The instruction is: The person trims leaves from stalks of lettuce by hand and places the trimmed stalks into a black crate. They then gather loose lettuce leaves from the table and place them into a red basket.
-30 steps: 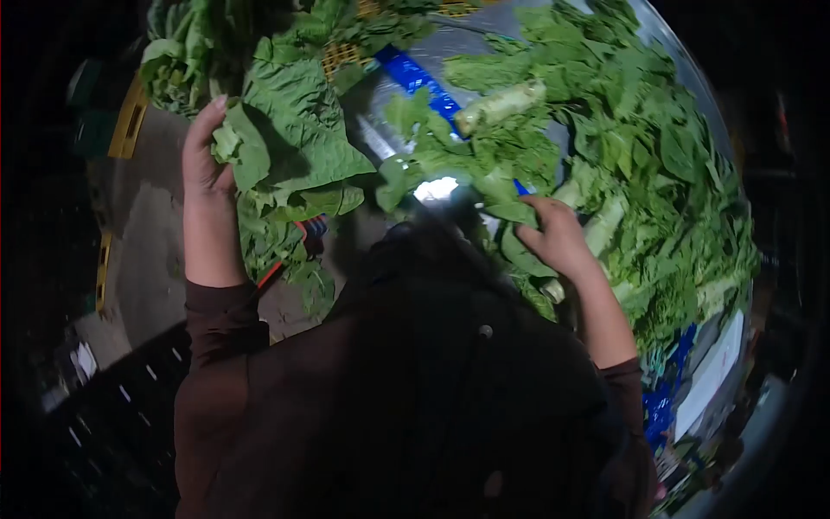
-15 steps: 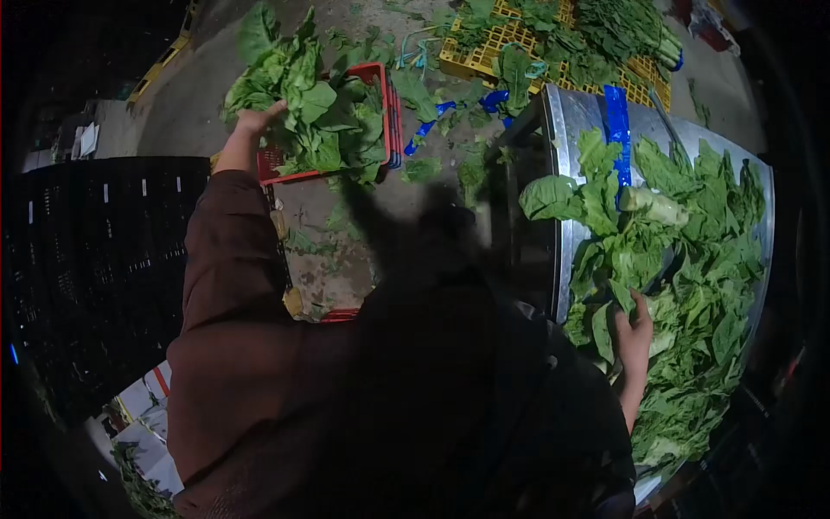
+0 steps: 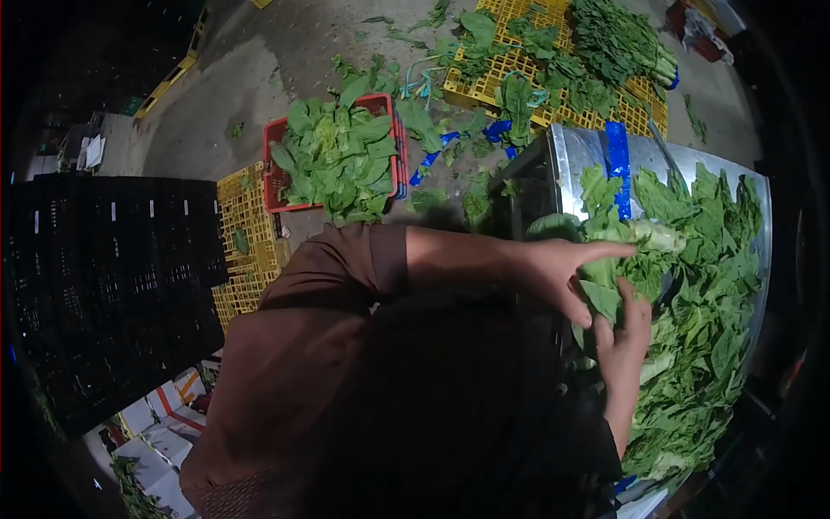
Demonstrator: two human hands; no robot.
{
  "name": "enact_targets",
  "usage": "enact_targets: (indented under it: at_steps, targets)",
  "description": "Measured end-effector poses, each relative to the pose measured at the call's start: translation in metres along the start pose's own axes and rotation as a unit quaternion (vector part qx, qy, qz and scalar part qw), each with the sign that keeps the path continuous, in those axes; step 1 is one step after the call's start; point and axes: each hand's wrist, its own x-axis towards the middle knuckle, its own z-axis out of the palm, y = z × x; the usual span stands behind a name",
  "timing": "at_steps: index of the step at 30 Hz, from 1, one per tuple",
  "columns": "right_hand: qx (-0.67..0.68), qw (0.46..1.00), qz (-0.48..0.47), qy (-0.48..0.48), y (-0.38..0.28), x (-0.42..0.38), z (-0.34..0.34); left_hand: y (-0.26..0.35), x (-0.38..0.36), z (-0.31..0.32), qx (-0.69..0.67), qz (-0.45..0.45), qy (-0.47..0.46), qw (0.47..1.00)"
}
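Observation:
A mass of leafy greens (image 3: 709, 294) covers the metal table (image 3: 575, 151) on my right. My left hand (image 3: 553, 268) is stretched across to it, with thumb and fingers spread on either side of some leaves. Just below, my right hand (image 3: 627, 333) has its fingers curled at a bunch of leafy greens (image 3: 603, 298); part of this grip is hidden by the leaves. A thick pale stalk (image 3: 657, 236) lies beyond my left fingertips. The red crate (image 3: 270, 186) on the floor is heaped with loose green leaves (image 3: 341, 156).
Black stacked crates (image 3: 112, 285) stand at the left, beside a yellow plastic pallet (image 3: 246, 195). Another yellow pallet (image 3: 467, 91) at the back carries greens. Blue tape (image 3: 617, 164) crosses the table's far end. Scattered leaves lie on the concrete floor (image 3: 233, 86).
My left hand has let go of leafy greens over the red crate and swung right to the table. Leaves now lie heaped in the crate. My right hand stays by the same greens.

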Motion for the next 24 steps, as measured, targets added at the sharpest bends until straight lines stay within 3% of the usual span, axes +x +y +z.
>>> enact_targets:
  at_steps: [1, 4, 5, 6, 7, 8, 9, 10, 11, 12, 13, 15, 17, 20, 22, 24]
  targets:
    - [-0.02, 1.0, 0.0, -0.022, -0.004, 0.003, 0.004, -0.021, 0.011, -0.004, 0.187, 0.092, 0.058, 0.976]
    - [0.093, 0.994, 0.022, -0.058, -0.033, 0.013, -0.01, -0.011, -0.01, -0.027, 0.182, 0.045, 0.155, 0.97]
    - [0.1, 0.994, 0.03, -0.036, -0.023, 0.006, -0.012, -0.002, -0.027, -0.038, 0.192, 0.054, 0.204, 0.959]
    - [0.106, 0.994, 0.04, -0.012, -0.007, -0.004, -0.012, 0.004, -0.042, -0.06, 0.316, 0.031, 0.269, 0.909]
    - [0.093, 0.992, 0.082, 0.014, 0.009, -0.017, -0.013, 0.013, -0.059, -0.073, 0.21, -0.056, 0.386, 0.896]
    - [0.117, 0.983, 0.131, 0.06, 0.027, -0.031, -0.012, 0.028, -0.079, -0.088, 0.24, -0.095, 0.439, 0.861]
    - [0.131, 0.966, 0.189, 0.114, 0.043, -0.048, -0.013, 0.016, -0.102, -0.112, 0.307, -0.05, 0.461, 0.831]
    - [0.1, 0.954, 0.238, 0.15, 0.057, -0.066, -0.017, -0.009, -0.139, -0.151, 0.521, -0.092, 0.456, 0.716]
    - [0.101, 0.93, 0.3, 0.185, 0.074, -0.087, -0.017, -0.007, -0.157, -0.155, 0.581, -0.138, 0.452, 0.662]
    - [0.103, 0.901, 0.359, 0.223, 0.088, -0.109, -0.019, 0.007, -0.156, -0.147, 0.55, -0.231, 0.433, 0.676]
    - [0.065, 0.878, 0.417, 0.227, 0.092, -0.126, -0.025, -0.011, -0.163, -0.164, 0.523, -0.208, 0.423, 0.711]
    - [-0.005, 0.849, 0.482, 0.215, 0.094, -0.153, -0.024, -0.007, -0.118, -0.137, 0.321, -0.183, 0.375, 0.85]
    - [0.091, 0.839, 0.501, 0.189, 0.094, -0.169, -0.013, 0.01, -0.045, -0.066, 0.215, -0.14, 0.284, 0.924]
    - [0.083, 0.841, 0.502, 0.182, 0.083, -0.163, -0.009, -0.001, 0.04, 0.012, 0.156, -0.152, 0.03, 0.975]
    - [0.073, 0.842, 0.502, 0.185, 0.08, -0.167, -0.007, -0.017, 0.086, 0.056, 0.373, -0.115, -0.086, 0.917]
    - [0.055, 0.857, 0.471, 0.199, 0.074, -0.171, -0.003, -0.054, 0.125, 0.064, 0.589, 0.165, -0.056, 0.789]
